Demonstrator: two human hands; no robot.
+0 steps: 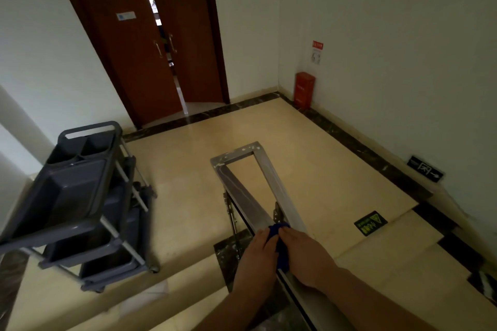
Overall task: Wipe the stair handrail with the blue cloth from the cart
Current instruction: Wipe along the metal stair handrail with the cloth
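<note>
**Trainee:** Which step was in hand?

**Supervisor:** The wiping step. The crumpled blue cloth [279, 243] was off the grey plastic three-tier cart [80, 196], which stood well apart to the left on the landing. The cloth lay on the flat silver metal stair handrail [242, 197], at the part nearest the camera.

**Trainee:** State of the hands?

**Supervisor:** The left hand [255, 258] was curled down over the cloth's left side; the right hand [305, 255] was curled over its right side. Both pressed the cloth to the rail, with only a strip of blue showing between them. Whether the fingers reached under the rail could not be told.

**Trainee:** How much remained?

**Supervisor:** By judgement, most of the visible rail: the straight run ahead and the rectangular return loop [236, 152] above the cream tiled landing floor [309, 142].

**Trainee:** What did the next move call for?

**Supervisor:** Probably a steady slide forward along the rail, pressure kept even, and the cloth turned around the loop's corners.
</note>
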